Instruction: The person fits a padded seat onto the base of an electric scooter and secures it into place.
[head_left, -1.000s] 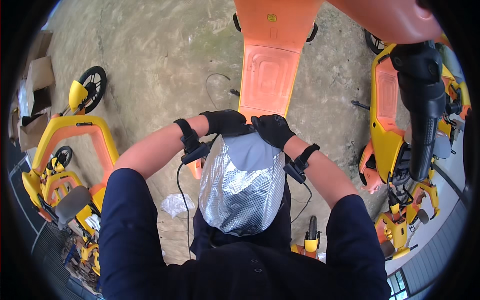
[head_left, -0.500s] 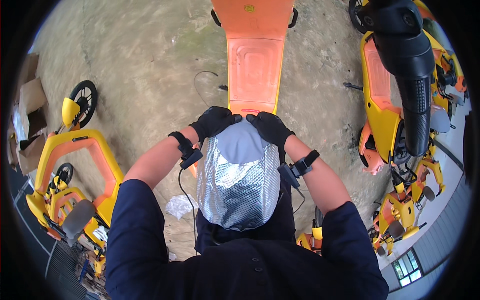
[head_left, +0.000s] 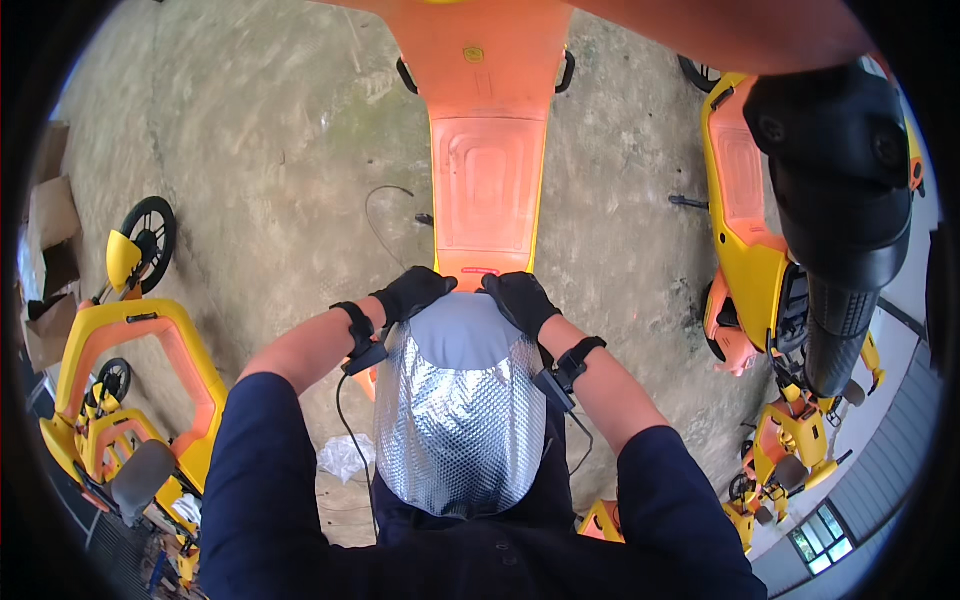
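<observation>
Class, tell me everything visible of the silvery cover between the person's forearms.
The silvery cover is rounded, with a shiny, textured, foil-like surface and a matte grey panel at its front. It sits near an orange floorboard; left hand and right hand, both black-gloved, grip its front edge. Its underside is hidden.

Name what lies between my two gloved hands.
In the head view, the front edge of the silver-grey cover, with the orange scooter floor just beyond.

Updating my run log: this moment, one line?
Black-gloved left hand: at far edge of rounded silver-and-grey cover | black-gloved right hand: same edge | orange scooter floorboard: beyond
</observation>
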